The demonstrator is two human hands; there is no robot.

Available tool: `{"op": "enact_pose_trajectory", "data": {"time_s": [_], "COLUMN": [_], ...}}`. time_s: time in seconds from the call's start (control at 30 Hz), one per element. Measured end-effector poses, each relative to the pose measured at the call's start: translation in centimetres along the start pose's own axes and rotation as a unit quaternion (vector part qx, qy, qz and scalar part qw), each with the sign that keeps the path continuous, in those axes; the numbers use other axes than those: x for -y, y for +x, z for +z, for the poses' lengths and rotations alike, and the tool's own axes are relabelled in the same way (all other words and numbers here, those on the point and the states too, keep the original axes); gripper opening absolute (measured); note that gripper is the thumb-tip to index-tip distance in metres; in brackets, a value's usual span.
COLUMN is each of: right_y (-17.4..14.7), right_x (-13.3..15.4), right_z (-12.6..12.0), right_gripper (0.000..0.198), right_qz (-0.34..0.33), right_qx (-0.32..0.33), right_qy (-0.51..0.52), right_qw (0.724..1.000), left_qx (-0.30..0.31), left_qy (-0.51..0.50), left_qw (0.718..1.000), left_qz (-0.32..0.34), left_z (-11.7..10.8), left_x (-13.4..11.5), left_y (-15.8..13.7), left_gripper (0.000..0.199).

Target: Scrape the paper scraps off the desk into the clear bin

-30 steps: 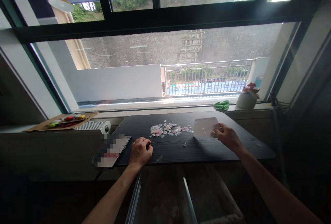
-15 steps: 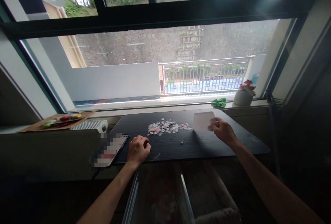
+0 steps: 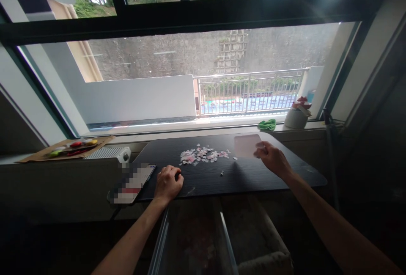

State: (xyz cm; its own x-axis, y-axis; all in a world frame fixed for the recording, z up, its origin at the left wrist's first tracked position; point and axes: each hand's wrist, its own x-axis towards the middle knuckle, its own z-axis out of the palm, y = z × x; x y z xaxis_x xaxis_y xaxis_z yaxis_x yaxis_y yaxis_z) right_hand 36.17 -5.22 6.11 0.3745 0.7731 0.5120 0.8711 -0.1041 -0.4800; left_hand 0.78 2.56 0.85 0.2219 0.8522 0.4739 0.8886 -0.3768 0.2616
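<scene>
My right hand pinches the edge of a thin, pale, translucent sheet with rounded corners. The sheet is raised above the dark table, to the right of a heap of small pinkish-white paper-like scraps. One loose scrap lies just below the sheet's near edge. On the table's near left side rests my left hand, its fingers curled closed; whether anything is inside them is hidden. A tiny pale bit sits between the hands, nearer the front.
A phone, partly blurred out, lies at the table's left end. A white heater-like unit and brown cardboard with coloured items stand further left. Along the window sill are a green cloth and a whitish pot.
My right hand and the sheet have shifted slightly, and a loose scrap now shows below the sheet. My left hand stays in place on the table. The whole view has moved a little.
</scene>
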Motion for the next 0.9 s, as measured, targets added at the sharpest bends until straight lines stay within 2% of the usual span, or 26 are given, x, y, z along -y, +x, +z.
{"op": "enact_pose_trajectory", "data": {"time_s": [0.2, 0.33, 0.43, 0.53, 0.7, 0.83, 0.9], "right_y": [0.2, 0.1, -0.1, -0.2, -0.4, -0.5, -0.6], "right_x": [0.9, 0.6, 0.3, 0.2, -0.2, -0.2, -0.2], "right_z": [0.9, 0.8, 0.4, 0.2, 0.7, 1.0, 0.9], "right_gripper": [0.025, 0.021, 0.021, 0.021, 0.02, 0.021, 0.02], "right_qz": [0.006, 0.015, 0.035, 0.03, 0.023, 0.026, 0.025], "right_qx": [0.021, 0.058, 0.047, 0.049, 0.041, 0.061, 0.055], "right_qy": [0.003, 0.097, 0.129, 0.142, 0.107, 0.149, 0.132], "right_qw": [1.0, 0.993, 0.99, 0.988, 0.993, 0.987, 0.989], "left_qx": [-0.01, -0.009, 0.0, -0.001, 0.005, 0.009, 0.009], "left_qy": [-0.004, -0.005, -0.007, -0.009, -0.005, 0.0, 0.0], "left_qw": [1.0, 1.0, 1.0, 1.0, 1.0, 1.0, 1.0], "left_qz": [0.007, 0.007, 0.004, 0.003, 0.0, -0.001, -0.002], "left_z": [0.1, 0.0, -0.1, -0.2, -0.2, -0.3, -0.3], "left_x": [0.1, 0.1, 0.0, -0.1, -0.1, -0.1, -0.2], "left_y": [0.0, 0.0, 0.0, 0.0, 0.0, 0.0, 0.0], "left_gripper": [0.021, 0.02, 0.02, 0.02, 0.021, 0.021, 0.021]}}
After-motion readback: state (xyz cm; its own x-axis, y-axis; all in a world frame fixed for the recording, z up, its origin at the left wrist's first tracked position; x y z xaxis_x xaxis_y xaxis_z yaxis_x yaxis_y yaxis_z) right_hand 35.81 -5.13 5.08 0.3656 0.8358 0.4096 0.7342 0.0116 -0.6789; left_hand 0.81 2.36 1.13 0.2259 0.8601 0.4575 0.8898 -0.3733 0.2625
